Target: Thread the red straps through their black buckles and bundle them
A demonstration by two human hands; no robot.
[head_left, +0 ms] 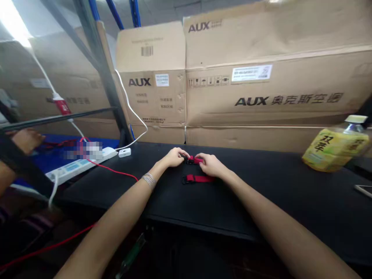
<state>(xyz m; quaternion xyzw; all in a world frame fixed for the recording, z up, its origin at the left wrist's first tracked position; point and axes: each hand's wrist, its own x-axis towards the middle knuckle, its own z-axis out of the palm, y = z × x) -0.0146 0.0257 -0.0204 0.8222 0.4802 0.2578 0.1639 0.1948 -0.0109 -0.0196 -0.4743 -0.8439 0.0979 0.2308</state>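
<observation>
A red webbing strap with a black buckle lies across the black tabletop, between my two hands. My left hand has its fingers closed on the buckle end of this strap. From the other side, my right hand pinches the red strap itself. Just nearer to me lies a second red strap, with a black fitting at its left end. Its right end passes under or beside my right hand; I cannot tell which.
Cardboard boxes wall off the table's back. At right stands a yellow-labelled drink bottle, with a phone-like device by the edge. Left are a white power strip, a white adapter, a red cable and another person's hand.
</observation>
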